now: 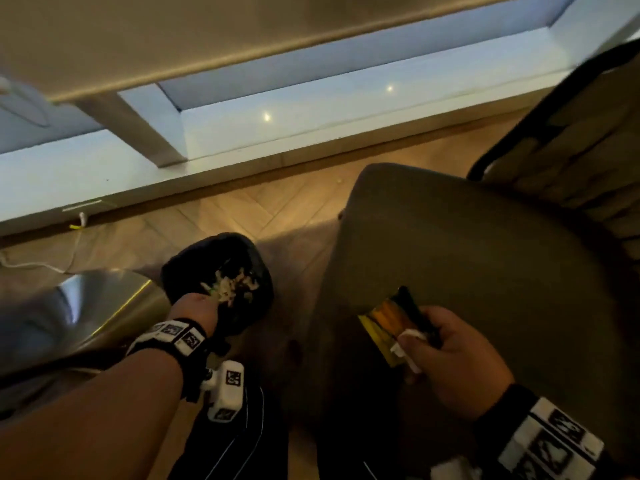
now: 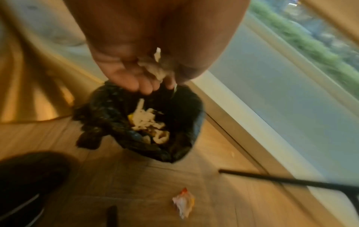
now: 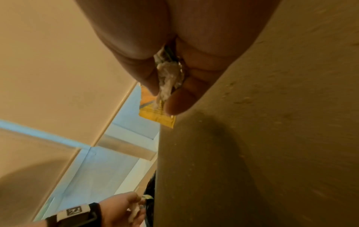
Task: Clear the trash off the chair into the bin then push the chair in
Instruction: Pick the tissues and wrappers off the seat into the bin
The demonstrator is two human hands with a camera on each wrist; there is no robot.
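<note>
black bin (image 1: 194,271), one yellow wrapper (image 1: 384,317)

Your left hand (image 2: 136,67) hangs just above the bin (image 2: 139,122), its fingers (image 2: 134,83) curled down round a scrap of white paper (image 2: 157,70) over the opening. The bin is lined with a black bag (image 2: 101,113) and holds crumpled white and yellow trash (image 2: 147,122); it stands on the wood floor (image 2: 120,176) beside the window ledge (image 2: 242,122). 1 crumpled wrapper (image 2: 183,202) lies on the floor apart from the bin, with a thin black rod (image 2: 281,180) further right.
</note>
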